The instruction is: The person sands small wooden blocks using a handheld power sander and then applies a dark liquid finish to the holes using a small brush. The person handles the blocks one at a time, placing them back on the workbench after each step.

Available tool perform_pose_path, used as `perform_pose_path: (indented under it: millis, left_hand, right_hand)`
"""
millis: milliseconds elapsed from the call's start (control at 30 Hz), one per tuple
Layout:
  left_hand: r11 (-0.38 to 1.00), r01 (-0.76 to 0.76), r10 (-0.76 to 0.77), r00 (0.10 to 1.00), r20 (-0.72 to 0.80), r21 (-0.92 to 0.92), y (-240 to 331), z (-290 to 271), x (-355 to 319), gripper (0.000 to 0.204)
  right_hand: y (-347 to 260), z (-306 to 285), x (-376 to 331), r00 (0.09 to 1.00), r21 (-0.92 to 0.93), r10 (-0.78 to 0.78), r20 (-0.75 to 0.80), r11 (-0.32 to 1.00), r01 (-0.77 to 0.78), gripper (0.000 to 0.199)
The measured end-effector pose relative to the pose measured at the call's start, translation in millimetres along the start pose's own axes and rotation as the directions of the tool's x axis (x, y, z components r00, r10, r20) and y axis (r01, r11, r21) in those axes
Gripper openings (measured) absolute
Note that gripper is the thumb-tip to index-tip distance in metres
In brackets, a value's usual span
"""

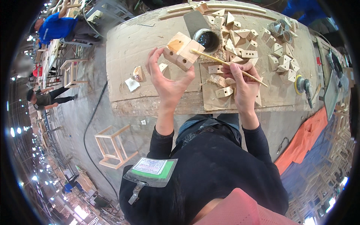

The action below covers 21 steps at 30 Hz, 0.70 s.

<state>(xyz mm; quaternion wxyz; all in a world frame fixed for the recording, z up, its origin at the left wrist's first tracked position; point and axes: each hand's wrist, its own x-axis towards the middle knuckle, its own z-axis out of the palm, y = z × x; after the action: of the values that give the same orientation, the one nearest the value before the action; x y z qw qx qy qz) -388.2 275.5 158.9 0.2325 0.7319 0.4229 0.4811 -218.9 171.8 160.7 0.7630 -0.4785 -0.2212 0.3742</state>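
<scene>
workbench (127, 48) | wooden corner blocks (277, 56) heaped right of hands | glue tin (207, 39) between hands | orbital sander (302, 85) far right

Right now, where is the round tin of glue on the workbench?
In the head view the round tin stands near the bench's far edge, just beyond the drilled wooden block in the left hand, with the heap of small wooden pieces on its right.
</scene>
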Motion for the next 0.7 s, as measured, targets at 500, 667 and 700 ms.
perform_pose_path:
  millis: [500, 667, 700]
  left_hand:
    - [0.999, -0.01, 0.009, 1.0, -0.002, -0.044, 11.8, -3.8, 1.5, 0.076]
    - [0.998, -0.018, 0.018, 1.0, -0.007, -0.063, 16.2, -4.0, 3.9, 0.074]
    - [0.998, -0.023, 0.022, 1.0, -0.01, -0.065, 16.7, -4.5, 4.5, 0.074]
  right_hand:
    - [-4.6, -5.1, -5.9, 0.97, 0.022, -0.067, 0.232, 0.998, 0.064, 0.012]
    - [-5.9, -6.1, -0.1, 0.979, 0.114, -0.101, 0.177, 0.99, 0.082, 0.012]
    - [-6.7, -6.4, 1.1, 0.982, 0.098, -0.098, 0.16, 0.992, 0.083, 0.011]
